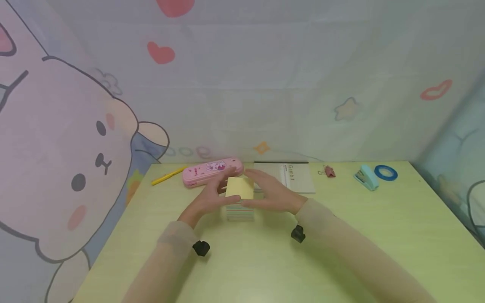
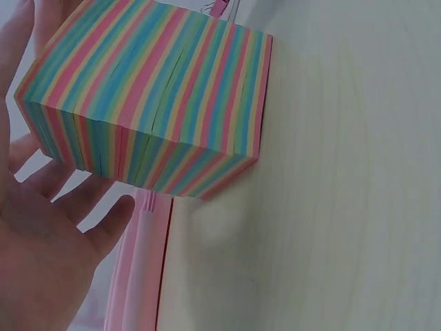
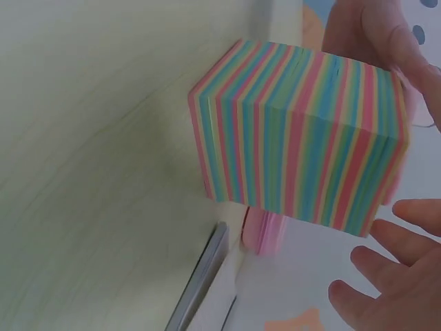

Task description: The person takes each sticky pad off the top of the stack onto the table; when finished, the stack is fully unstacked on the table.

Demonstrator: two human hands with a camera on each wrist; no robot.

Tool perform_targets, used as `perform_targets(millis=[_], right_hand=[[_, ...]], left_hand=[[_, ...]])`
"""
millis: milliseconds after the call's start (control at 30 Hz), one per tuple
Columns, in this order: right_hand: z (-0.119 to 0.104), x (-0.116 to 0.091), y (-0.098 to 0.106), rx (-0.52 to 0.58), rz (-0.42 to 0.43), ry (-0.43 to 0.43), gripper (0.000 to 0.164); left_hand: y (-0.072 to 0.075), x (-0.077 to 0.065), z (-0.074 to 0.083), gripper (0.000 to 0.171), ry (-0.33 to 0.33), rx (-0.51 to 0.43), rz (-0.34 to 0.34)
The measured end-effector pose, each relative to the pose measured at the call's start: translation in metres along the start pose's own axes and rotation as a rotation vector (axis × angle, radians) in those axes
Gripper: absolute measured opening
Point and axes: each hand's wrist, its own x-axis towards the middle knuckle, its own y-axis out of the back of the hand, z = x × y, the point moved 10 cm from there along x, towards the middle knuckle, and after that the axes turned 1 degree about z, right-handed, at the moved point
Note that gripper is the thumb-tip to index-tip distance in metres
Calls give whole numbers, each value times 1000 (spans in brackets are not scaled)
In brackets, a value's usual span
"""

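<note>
A tall cube-like stack of sticky notes (image 1: 240,212) stands on the table, yellow on top with striped sides of pink, blue, green and yellow. My left hand (image 1: 209,197) is around its upper left side, fingers spread and only slightly bent. Opposite it, my right hand (image 1: 275,193) frames the right side, with both thumbs near the front top edge. In the left wrist view the fingers (image 2: 110,224) lie apart from the striped stack (image 2: 138,96). Similarly, the right wrist view shows loose, spread fingers (image 3: 375,265) beside the stack (image 3: 296,138).
Behind the hands lie a pink pencil case (image 1: 198,174) and a Gambit pad (image 1: 301,179). A yellow pen (image 1: 168,176) rests at the back left. Toward the back right are a red binder clip (image 1: 329,171), a mint stapler (image 1: 366,177) and a blue tape roll (image 1: 394,173).
</note>
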Motion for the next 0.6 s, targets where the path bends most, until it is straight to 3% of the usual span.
perform_targets(millis=[133, 367, 600], right_hand=[[-6, 7, -4, -11, 10, 70, 75], [9, -5, 5, -81, -6, -23, 80], [31, -32, 26, -108, 32, -58, 81]], left_hand=[[-4, 2, -2, 92, -12, -37, -22], [-6, 2, -3, 89, -36, -27, -35], [-6, -2, -10, 81, 11, -8, -41]])
